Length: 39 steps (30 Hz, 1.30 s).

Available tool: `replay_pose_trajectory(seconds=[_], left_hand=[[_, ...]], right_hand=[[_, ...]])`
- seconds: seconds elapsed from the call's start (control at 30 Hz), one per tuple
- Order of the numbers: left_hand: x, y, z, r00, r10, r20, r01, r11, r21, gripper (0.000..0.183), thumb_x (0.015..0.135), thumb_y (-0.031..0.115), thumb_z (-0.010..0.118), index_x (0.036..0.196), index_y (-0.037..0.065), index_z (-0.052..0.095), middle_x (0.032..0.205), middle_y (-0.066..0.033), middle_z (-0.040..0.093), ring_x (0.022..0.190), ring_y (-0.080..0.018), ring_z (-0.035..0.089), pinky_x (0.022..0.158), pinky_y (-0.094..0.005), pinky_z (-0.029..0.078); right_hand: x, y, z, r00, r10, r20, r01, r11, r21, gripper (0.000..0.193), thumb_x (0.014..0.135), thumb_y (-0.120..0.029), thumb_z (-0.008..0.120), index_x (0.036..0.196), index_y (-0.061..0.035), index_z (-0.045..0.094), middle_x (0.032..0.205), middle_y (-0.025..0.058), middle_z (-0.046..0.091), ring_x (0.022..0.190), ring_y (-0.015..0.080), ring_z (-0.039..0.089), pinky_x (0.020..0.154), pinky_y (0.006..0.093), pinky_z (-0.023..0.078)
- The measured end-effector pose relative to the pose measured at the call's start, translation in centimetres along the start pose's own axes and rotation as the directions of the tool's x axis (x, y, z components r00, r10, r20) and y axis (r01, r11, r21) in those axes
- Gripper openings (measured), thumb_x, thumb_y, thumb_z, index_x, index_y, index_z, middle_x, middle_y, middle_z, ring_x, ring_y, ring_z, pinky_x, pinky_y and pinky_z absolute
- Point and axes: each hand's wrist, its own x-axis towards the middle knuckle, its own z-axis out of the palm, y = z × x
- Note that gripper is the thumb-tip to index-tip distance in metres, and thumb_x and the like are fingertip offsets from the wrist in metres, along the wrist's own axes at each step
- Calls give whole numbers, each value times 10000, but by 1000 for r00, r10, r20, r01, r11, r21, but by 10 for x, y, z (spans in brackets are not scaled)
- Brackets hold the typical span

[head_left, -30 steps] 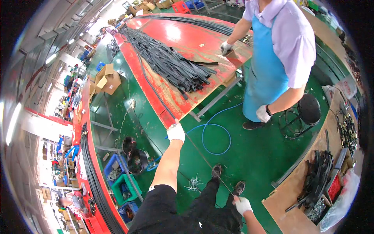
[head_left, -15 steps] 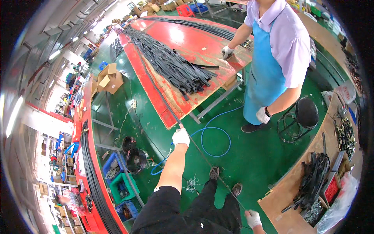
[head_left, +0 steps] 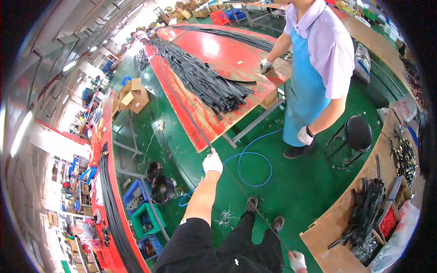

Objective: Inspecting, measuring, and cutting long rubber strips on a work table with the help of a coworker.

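A long thin black strip [head_left: 200, 131] lies along the left edge of the red table and runs off its near corner. My left hand [head_left: 212, 163], in a white glove with bare fingertips, is closed around the strip just past that corner. From there the strip slants across my legs to my right hand [head_left: 297, 261], low at the right. This hand, also gloved, is closed on the strip's nearer part. On the red table [head_left: 189, 123] a thick bundle of flat black strips [head_left: 207, 82] is spread lengthwise.
A co-worker in a blue apron [head_left: 302, 86] stands at the table's right, one gloved hand on it. A blue hose [head_left: 268, 168] curls on the green floor. A round stool [head_left: 357, 134] stands right, near a bench with black strips [head_left: 366, 211]. Crates [head_left: 148, 220] sit lower left.
The view has shifted slightly. Both my hands keep their grip on the strip, the right one a little lower in the picture. The co-worker's posture is nearly unchanged.
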Motion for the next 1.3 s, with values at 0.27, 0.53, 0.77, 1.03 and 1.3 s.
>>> replay_pose_trajectory(seconds=[0.27,0.53,0.77,1.03,1.3], left_hand=[[-15,8,-8,1000,-4,-19,5,998,58,519,1062,188,422,1547,5,448,1097,-211,699,972,-340,731,827,-444,596],[-45,33,0,998,17,52,-19,1000,24,602,989,161,494,1566,6,422,1136,-224,690,979,-363,732,850,-454,600],[-59,38,3,1000,17,13,-17,1000,6,593,988,142,478,1562,4,429,1131,-221,693,985,-365,729,855,-457,596],[-84,48,12,996,11,84,-10,1000,-10,530,1046,163,420,1554,13,437,1124,-228,707,1002,-391,729,868,-473,590],[-108,53,12,991,-59,122,62,998,-22,618,997,172,470,1592,25,383,1195,-248,681,1038,-391,722,879,-470,590]], right_hand=[[64,-133,24,988,-106,114,113,992,-62,425,1007,-426,574,1050,-44,756,994,255,734,988,446,703,876,477,545],[14,46,13,997,-6,-73,9,999,40,407,989,-388,603,944,-20,770,875,204,741,850,315,729,800,425,547],[77,-116,31,962,-272,22,270,961,56,387,1001,-390,597,1055,-34,740,976,244,729,969,446,696,848,473,542],[-2,111,-6,999,41,-21,-40,996,80,321,963,-329,691,989,-15,754,925,244,745,921,415,725,794,459,557],[52,-79,24,955,-290,61,290,957,2,346,1041,-312,584,1051,1,734,864,206,730,811,345,708,754,444,534]])
